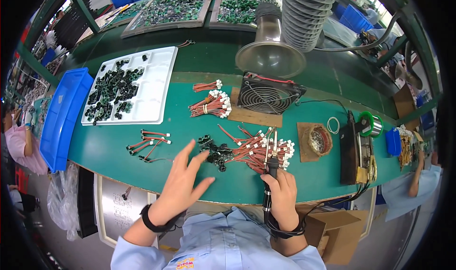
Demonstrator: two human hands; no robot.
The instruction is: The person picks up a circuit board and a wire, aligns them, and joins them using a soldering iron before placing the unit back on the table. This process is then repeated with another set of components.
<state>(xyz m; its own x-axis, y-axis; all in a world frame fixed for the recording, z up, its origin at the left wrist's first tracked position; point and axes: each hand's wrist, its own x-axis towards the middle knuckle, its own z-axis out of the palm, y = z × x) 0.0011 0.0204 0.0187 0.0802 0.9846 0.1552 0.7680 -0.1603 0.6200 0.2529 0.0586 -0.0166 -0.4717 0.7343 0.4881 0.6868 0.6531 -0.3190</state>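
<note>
My left hand (pixel 179 187) hovers over the green mat with its fingers spread and nothing in them. Just beyond its fingertips lies a small heap of black components (pixel 217 155). My right hand (pixel 283 194) is wrapped around a soldering iron (pixel 272 164), whose metal tip points away from me. Under and beside the iron spreads a loose pile of red and black wire leads (pixel 254 151) with white connectors. Left of my left hand rest several wire leads (pixel 149 140) with dark parts on their ends.
A white tray (pixel 154 99) of black parts and a blue bin (pixel 64 120) stand left. Bundled leads (pixel 211 104) lie near a black fan (pixel 268 96). Right are a tip-cleaning tin (pixel 319 142), a dark soldering station (pixel 350 156) and a solder spool (pixel 371 124). A duct hood (pixel 270 56) hangs above.
</note>
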